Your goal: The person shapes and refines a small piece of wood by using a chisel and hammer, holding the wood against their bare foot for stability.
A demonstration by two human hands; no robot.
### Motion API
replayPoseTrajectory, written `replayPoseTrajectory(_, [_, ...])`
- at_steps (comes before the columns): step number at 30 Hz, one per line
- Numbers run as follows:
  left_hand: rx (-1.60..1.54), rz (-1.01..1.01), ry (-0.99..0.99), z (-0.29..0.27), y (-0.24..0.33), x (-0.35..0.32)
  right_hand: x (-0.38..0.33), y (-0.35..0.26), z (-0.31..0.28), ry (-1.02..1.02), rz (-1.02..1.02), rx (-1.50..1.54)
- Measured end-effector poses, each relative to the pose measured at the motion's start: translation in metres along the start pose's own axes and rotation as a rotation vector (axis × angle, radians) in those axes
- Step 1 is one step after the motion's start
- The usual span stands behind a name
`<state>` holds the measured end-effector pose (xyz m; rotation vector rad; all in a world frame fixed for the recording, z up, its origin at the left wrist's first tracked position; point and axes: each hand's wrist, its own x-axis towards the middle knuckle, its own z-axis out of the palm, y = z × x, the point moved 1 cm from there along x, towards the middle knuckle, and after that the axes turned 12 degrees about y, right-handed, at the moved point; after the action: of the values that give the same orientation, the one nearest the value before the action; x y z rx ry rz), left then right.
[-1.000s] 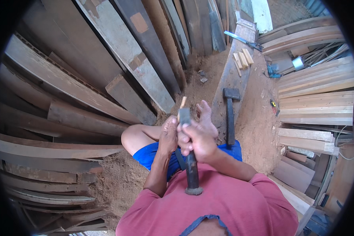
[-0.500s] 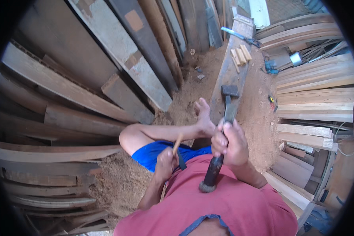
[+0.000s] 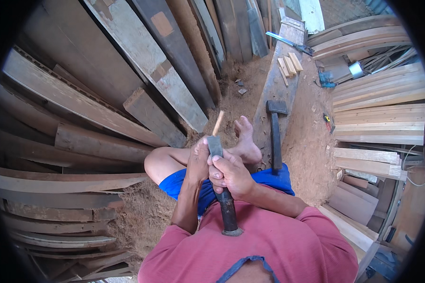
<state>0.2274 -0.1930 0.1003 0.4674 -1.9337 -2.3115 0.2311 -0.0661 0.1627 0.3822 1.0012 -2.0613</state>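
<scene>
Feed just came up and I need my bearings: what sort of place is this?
Most likely an outdoor carpentry or timber yard: rough planks leaning all around, sawdust ground, a hammer lying on a beam.

This is a rough woodworking yard or carpenter's workshop: weathered planks lean in rows, pale sawn boards are stacked, sawdust covers the earth floor, and a hammer lies on a beam.
</scene>
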Motion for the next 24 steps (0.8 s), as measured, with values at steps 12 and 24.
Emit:
replayPoseTrajectory(12, [-0.584, -0.52, -0.053, -0.022, -0.037, -0.074, -0.02, -0.061, -0.053, 0.14, -0.418, -0.19])
replayPoseTrajectory(24, [-0.497, -0.422, -0.242, 0.014, -0.025, -0.037, 0.033, -0.061, -0.062, 0.225, -0.573, -0.6])
